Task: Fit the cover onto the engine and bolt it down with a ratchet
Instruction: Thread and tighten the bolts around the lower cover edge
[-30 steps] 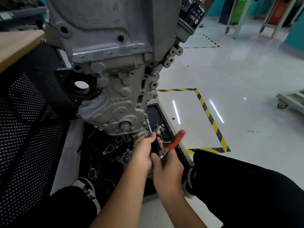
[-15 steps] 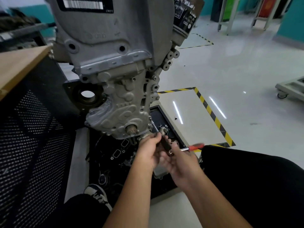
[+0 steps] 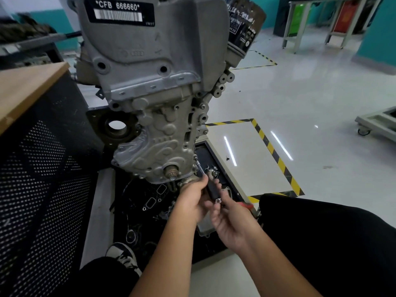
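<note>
Head view shows the ratchet swung round since a second ago: its red handle, which then stuck up and to the right of the hands, now lies low and nearly hidden behind the right hand, with only a red tip showing. That reads as one stroke of the ratchet just completed on a bolt at the lower right edge of the cover, so the bolting-down seems under way rather than finished; how many bolts remain I cannot tell. The cover is already seated on the lower front of the engine, and the thin extension bar runs from the tool up to its edge. The left hand has its grip curled around the dark body of the tool near the socket end, steadying it; the right hand's grip is curled around the handle end, fingers pinching close to the ratchet head. The camera has also tipped upward, bringing more of the engine top into sight. A black label there reads "*CFB 666660*" above a barcode, four interlocked rings are cast into the metal below it, and the oil filter carries ring and VW logos with print too small to read.
</note>
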`<state>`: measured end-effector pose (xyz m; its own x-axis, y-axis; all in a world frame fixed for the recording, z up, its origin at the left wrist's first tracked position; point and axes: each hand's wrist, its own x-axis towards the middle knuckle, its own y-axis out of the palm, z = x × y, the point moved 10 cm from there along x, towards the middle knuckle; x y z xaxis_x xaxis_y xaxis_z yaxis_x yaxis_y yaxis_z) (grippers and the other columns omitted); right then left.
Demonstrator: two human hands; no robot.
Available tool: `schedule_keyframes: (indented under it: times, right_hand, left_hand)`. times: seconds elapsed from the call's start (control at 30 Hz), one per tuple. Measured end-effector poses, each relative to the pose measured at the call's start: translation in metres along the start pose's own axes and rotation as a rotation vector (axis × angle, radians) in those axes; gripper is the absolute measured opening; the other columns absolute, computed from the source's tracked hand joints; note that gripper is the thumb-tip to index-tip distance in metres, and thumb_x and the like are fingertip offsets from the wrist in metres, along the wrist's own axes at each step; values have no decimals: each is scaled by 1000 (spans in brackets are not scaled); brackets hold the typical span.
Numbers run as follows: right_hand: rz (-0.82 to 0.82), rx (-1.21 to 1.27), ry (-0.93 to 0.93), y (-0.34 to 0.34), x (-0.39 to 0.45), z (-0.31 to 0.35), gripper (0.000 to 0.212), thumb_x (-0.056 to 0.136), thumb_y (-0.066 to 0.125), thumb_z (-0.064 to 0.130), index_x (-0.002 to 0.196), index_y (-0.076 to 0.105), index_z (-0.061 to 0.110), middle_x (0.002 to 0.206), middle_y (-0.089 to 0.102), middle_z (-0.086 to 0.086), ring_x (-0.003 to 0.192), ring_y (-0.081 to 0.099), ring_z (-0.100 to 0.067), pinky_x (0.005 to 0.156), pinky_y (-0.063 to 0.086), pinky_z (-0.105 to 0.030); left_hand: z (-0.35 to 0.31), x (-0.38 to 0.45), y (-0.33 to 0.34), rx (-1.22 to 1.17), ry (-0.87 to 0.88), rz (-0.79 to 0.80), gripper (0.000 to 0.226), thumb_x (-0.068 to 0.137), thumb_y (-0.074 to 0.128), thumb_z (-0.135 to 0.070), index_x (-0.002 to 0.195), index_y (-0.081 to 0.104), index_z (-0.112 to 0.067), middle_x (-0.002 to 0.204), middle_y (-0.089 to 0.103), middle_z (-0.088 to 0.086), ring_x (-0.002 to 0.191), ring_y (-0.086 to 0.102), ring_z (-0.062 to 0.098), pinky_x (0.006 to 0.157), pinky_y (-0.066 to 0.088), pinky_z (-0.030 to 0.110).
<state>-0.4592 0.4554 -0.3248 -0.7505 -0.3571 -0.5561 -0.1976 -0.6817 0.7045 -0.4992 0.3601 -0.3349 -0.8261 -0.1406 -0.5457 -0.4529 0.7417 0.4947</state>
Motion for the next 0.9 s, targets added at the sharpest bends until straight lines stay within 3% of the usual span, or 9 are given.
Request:
schedule_keyframes:
  times: [0.13,0.23,0.33,0.4,0.53,0.63,0.8,0.83,0.9]
  right_hand:
    - [-182,-835,-468,-9,-6,41,12,96,68,12,101,59,6,64,69,-9,51,68,-25,55,62,-50]
    - [-185,-1161,-756,9,-16,50,21,91,72,12,105,60,24,80,71,2,63,71,-19,60,62,-42]
    - [-78,-539,-342,-4,-1,25,10,100,64,19,107,65,12,74,72,-12,49,66,-19,49,59,-35]
    - [-24,-198,-72,-5,4,6,24,103,60,23,111,66,1,67,66,-15,46,61,-16,47,56,-29]
    - [-154,-728,-338,-13,0,32,9,99,64,12,105,59,9,69,71,-11,53,67,-25,60,63,-50]
    - [-207,-1070,-644,-2,-6,49,16,95,69,14,102,58,22,82,74,-6,65,73,-26,61,63,-48]
    - [9,-52,-31,-4,7,7,23,97,65,22,102,74,2,75,67,-17,46,61,-16,43,54,-26]
    - [0,-40,-27,-6,9,7,23,98,64,20,103,74,1,76,68,-17,48,61,-16,44,55,-27]
    - [-116,-517,-238,-16,8,28,13,100,64,15,106,65,4,80,71,-15,57,67,-23,57,61,-40]
  left_hand:
    - [3,4,-1,-4,34,-37,20,104,52,-13,92,65,-4,75,71,14,65,72,27,57,60,37]
    - [4,7,-1,16,67,-61,20,97,65,-16,82,68,-3,74,68,13,62,67,26,62,58,37]
    - [4,7,-1,4,4,-17,35,99,62,-27,70,75,-10,74,72,9,56,67,22,48,54,29]
    - [1,5,-2,41,-5,5,30,102,55,-23,83,75,-12,79,75,9,57,71,22,37,47,25]
    - [2,7,-3,41,63,-38,17,102,53,-6,90,65,-2,75,69,14,64,69,27,56,59,35]
    - [4,10,0,44,94,-70,14,96,66,-10,83,67,-3,72,69,11,63,68,25,60,58,34]
    - [12,5,7,-52,-60,16,21,101,59,-32,97,69,-14,84,76,8,56,69,19,37,47,23]
    - [12,6,7,-53,-57,26,19,103,56,-28,101,67,-12,84,76,9,58,70,20,38,48,25]
    - [12,8,8,-42,-24,10,16,104,52,-18,101,62,-7,79,73,13,62,70,24,49,56,33]
